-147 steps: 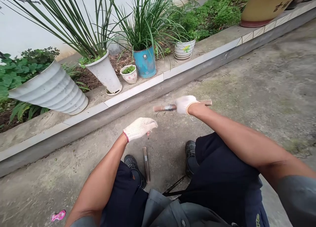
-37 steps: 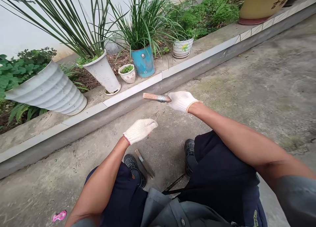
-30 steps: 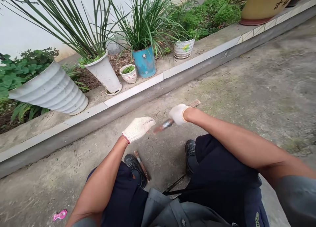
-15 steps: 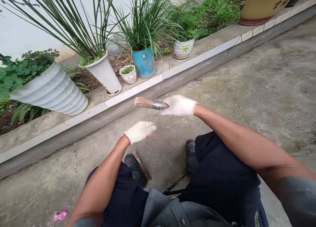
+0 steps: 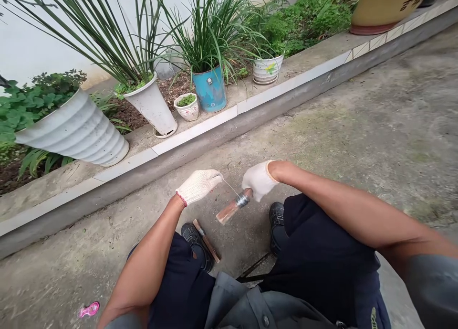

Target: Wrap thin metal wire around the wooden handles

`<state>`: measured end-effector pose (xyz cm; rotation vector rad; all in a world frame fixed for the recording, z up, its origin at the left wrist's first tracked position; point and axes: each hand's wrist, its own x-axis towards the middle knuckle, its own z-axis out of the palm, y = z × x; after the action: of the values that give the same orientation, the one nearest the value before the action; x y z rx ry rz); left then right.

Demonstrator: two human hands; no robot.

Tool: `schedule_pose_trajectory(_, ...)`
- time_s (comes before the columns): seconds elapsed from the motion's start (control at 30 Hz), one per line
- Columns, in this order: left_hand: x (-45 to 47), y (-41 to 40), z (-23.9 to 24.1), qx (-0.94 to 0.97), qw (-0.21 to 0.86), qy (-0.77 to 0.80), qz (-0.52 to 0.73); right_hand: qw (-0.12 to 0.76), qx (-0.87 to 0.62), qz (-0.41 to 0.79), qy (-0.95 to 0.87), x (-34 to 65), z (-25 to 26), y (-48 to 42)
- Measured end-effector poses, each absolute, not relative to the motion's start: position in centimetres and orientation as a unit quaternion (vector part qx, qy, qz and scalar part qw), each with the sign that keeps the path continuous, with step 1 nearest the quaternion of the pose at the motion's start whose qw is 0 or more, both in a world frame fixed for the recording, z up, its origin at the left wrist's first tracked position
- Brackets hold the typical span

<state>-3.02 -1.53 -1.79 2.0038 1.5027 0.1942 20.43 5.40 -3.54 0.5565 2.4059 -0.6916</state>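
Note:
My right hand, in a white knit glove, is closed round one end of a wooden stick. Silvery wire is wound in a band about the stick near my fingers. From that band a thin length of wire runs up and left to my gloved left hand, whose fingers pinch its end. The stick tilts, its free end pointing down and left. A second wooden stick, also with a wound band, lies on the ground beside my left shoe.
Ahead runs a low tiled ledge bearing several plant pots, among them a blue pot and a ribbed white pot. A pink object lies on the concrete ground at lower left. My right shoe stands below my right hand.
My right hand has swung the stick down toward me, so its free end now points lower. My left hand has shifted slightly up and left, and the wire between the hands looks taut.

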Motion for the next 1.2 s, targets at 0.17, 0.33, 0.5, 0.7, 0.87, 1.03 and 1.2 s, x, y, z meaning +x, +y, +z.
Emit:
schedule_pose_trajectory(0.17,-3.3,-1.4,-2.5,0.762,0.355,0.536,0.07,0.175,0.223,-0.32,0.904,21.5,-0.6,5.2)
schedule_pose_trajectory(0.33,-2.7,-1.6,-2.2,0.761,0.372,0.528,0.068,0.016,0.438,-0.242,0.866,21.6,0.0,8.0)
schedule_pose_trajectory(0.5,-2.0,-2.0,-1.4,0.745,0.385,0.543,0.047,-0.003,0.554,-0.142,0.82,22.2,-1.7,10.8)
schedule_pose_trajectory(0.7,-2.2,-2.2,-0.9,0.746,0.352,0.562,0.057,0.204,0.52,-0.111,0.822,21.7,-4.2,10.3)
schedule_pose_trajectory(0.87,-3.1,-1.6,-1.3,0.75,0.31,0.58,0.069,0.318,0.274,-0.221,0.88,20.4,-4.7,6.2)
schedule_pose_trajectory(1.03,-3.5,-1.4,-2.3,0.748,0.349,0.563,0.041,0.236,0.167,-0.337,0.896,21.1,-1.8,4.2)
schedule_pose_trajectory(1.2,-2.9,-1.8,-2.7,0.747,0.396,0.533,0.033,0.095,0.345,-0.346,0.867,22.1,0.2,6.4)
